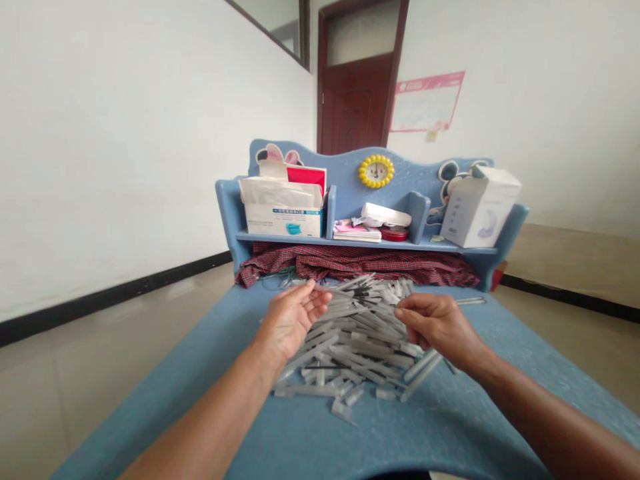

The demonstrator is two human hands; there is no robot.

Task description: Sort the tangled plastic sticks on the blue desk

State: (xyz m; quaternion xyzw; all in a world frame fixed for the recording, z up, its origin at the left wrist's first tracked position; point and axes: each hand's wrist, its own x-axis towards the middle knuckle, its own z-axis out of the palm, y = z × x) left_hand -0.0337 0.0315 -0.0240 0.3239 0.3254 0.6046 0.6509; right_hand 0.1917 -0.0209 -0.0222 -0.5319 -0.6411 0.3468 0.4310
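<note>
A heap of translucent plastic pen parts, long tubes and short caps, lies on the blue desk between my hands. My left hand is raised over the heap's left side, palm turned up. Its thumb and forefinger pinch the end of a thin translucent tube that points right. Over the right side, my right hand is closed in a pinch with the fingers curled. What sits at its fingertips is too small to make out. A few thin dark rods lie among the pale parts.
Behind the heap, a red checked cloth lies under the desk's shelf. On the shelf stand a mask box, a stack of papers, a red round tin and a white box. A yellow clock is on the backboard.
</note>
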